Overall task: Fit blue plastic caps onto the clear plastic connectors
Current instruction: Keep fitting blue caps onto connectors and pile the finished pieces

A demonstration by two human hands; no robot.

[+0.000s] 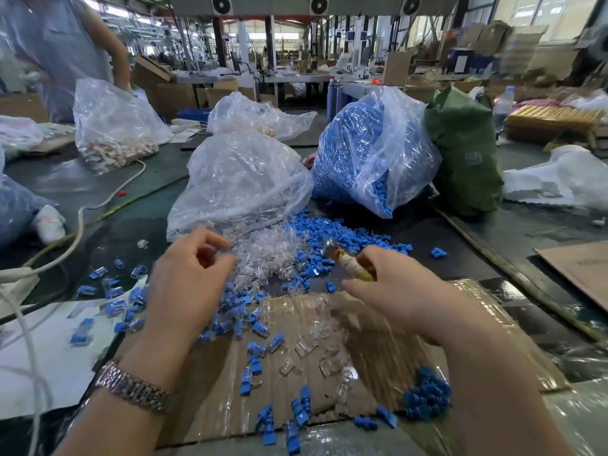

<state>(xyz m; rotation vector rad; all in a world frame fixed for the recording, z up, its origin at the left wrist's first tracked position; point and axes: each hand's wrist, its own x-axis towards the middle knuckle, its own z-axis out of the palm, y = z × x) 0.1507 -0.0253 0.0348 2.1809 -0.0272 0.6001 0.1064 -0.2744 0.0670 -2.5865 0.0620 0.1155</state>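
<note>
- Left hand (187, 278): over the near edge of the heap of clear plastic connectors (263, 255), fingers curled, thumb and forefinger drawn together as if pinching a clear piece. Motion blur; cannot tell for certain what, if anything, sits between them. Metal watch (131, 388) on that wrist.
- Right hand (391, 291): grips a small tool (345, 261) with a tape-wrapped handle and a metal tip, tip angled up and to the left over the pile.
- Loose blue plastic caps (329, 227): spilled at the mouth of a clear bag of blue caps (368, 149), just right of and touching the connector heap.
- Clear bag (240, 179) of connectors lies behind the heap, mouth open toward the person.
- Taped cardboard sheet (378, 340) under the hands: a few bare clear connectors (304, 347) at centre, a small cluster of blue caps (427, 398) near its right edge.
- Capped pieces (243, 314), blue on clear, scattered left of centre and along the near edge of the cardboard.
- Green sack (467, 153) stands just right of the blue bag.
- Another person (56, 44) stands far left behind a clear bag of mixed parts (112, 126).
- White cable (79, 225) runs across the dark table (526, 225) at left.
</note>
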